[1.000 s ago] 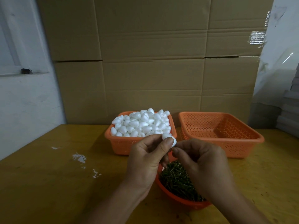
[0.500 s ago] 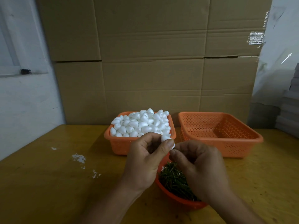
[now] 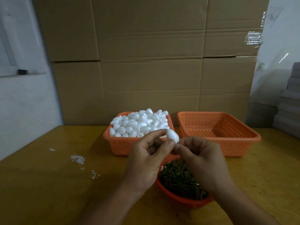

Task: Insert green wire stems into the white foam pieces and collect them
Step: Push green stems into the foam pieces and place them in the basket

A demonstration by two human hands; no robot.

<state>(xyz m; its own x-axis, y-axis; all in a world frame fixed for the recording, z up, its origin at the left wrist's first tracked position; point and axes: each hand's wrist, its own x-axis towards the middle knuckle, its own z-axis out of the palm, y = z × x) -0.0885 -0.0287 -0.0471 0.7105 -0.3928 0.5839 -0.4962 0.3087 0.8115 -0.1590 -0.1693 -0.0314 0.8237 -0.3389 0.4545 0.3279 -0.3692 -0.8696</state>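
Note:
My left hand (image 3: pixel 146 157) pinches a white egg-shaped foam piece (image 3: pixel 172 135) between thumb and forefinger, above the table's middle. My right hand (image 3: pixel 203 159) sits right beside it, its curled fingertips meeting the foam's lower end; any green wire stem in those fingers is hidden. Below both hands, a round orange bowl (image 3: pixel 183 200) holds a heap of green wire stems (image 3: pixel 178 179). Behind, an orange basket (image 3: pixel 120 145) is piled with white foam pieces (image 3: pixel 139 123).
A second orange perforated basket (image 3: pixel 219 137) stands to the right of the full one. Cardboard boxes (image 3: pixel 151 62) form a wall behind. White crumbs (image 3: pixel 78 159) lie on the yellow table (image 3: pixel 48 184). Grey stacked sheets (image 3: pixel 290 103) are at the far right.
Both hands have kept together at the foam piece and lifted slightly. More of the foam now shows above my left thumb.

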